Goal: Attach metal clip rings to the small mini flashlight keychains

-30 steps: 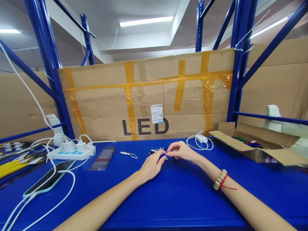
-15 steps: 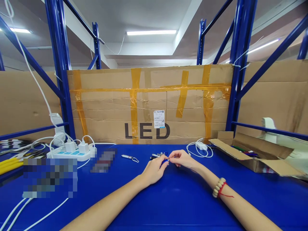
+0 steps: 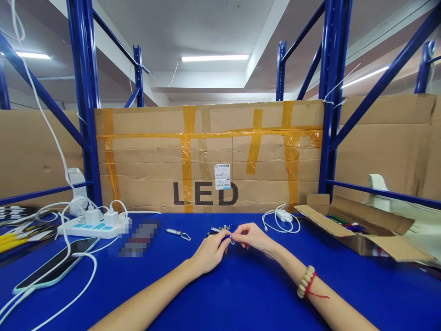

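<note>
Both my hands meet over the blue table [image 3: 248, 294]. My left hand [image 3: 208, 253] is closed round a small blue keychain flashlight [image 3: 226, 237], of which only the tip shows. My right hand [image 3: 251, 236] pinches the metal clip at that flashlight's end. Just behind my fingers lie several more small flashlights [image 3: 220, 228] in a loose bunch. A silver keychain flashlight [image 3: 178, 234] lies alone to the left. My right wrist wears a bead bracelet with a red string.
A white power strip [image 3: 90, 227] with chargers and trailing white cables sits at the left, with a phone [image 3: 57, 263] in front. A white charger with coiled cable [image 3: 283, 216] lies back right. An open cardboard box [image 3: 358, 229] stands at the right. A taped cardboard wall marked LED closes the back.
The view has tilted up a little. My hands have stayed together on the small blue flashlight and drifted slightly left; the fingers have shifted only a little.
</note>
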The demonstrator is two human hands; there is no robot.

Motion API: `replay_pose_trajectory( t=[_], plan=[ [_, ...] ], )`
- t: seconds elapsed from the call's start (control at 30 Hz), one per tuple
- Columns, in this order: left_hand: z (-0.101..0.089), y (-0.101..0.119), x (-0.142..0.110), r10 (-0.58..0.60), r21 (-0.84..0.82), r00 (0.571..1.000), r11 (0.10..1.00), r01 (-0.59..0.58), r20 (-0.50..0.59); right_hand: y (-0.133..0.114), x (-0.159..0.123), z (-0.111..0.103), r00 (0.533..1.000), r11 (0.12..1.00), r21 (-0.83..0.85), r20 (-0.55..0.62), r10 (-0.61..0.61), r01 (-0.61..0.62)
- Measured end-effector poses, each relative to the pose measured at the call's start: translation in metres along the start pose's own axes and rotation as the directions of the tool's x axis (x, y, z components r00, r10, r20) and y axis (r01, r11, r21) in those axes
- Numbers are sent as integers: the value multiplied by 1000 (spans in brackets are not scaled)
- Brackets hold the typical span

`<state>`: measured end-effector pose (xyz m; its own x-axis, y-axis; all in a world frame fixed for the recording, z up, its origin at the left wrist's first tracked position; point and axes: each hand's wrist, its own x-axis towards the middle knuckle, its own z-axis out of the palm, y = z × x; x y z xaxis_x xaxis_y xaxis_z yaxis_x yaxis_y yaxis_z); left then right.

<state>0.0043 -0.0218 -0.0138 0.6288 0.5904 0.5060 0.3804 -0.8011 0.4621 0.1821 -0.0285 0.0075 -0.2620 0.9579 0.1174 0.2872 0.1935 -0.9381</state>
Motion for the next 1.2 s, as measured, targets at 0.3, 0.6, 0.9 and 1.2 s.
replay_pose_trajectory(
  t=[0.3, 0.6, 0.9, 1.2],
  plan=[
    [3, 0, -1, 23, -107, 999, 994, -26, -28, -12, -4, 11, 999, 999, 52, -42, -2, 4],
    [7, -7, 2, 0, -95, 996, 995, -9, -93, -14, -1, 19, 987, 993, 8, -108, -120, 122],
    [4, -4, 4, -83, -21, 991, 997, 81, -110, -8, 0, 20, 988, 992, 32, -91, -121, 124],
    [6, -9, 4, -132, -25, 987, 991, 130, -88, 10, 9, 41, 984, 986, 97, -122, -126, 138]
  ],
)
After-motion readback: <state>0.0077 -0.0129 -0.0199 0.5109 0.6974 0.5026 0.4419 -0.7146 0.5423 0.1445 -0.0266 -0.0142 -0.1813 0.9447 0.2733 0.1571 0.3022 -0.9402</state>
